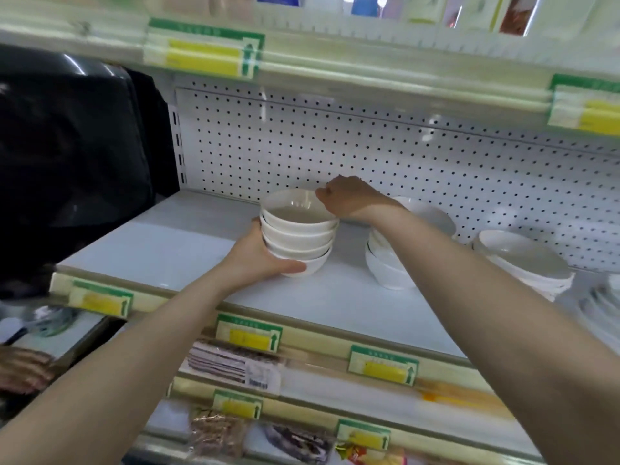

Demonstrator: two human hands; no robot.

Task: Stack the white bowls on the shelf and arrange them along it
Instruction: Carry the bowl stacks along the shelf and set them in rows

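A stack of several white bowls [298, 234] stands on the white shelf [161, 250], left of centre. My left hand [258, 260] cups the stack's lower left side, thumb along the bottom bowl. My right hand [349, 198] pinches the far right rim of the top bowl. A second stack of white bowls [392, 263] sits to the right, partly hidden by my right forearm. A third, tilted stack [530, 263] lies further right.
A perforated white back panel [369, 149] closes the shelf behind. A black bag [67, 156] bulges at the left end. White plates [604, 307] sit at the far right. Price-tag rails [248, 333] line the shelf fronts; packaged goods fill lower shelves.
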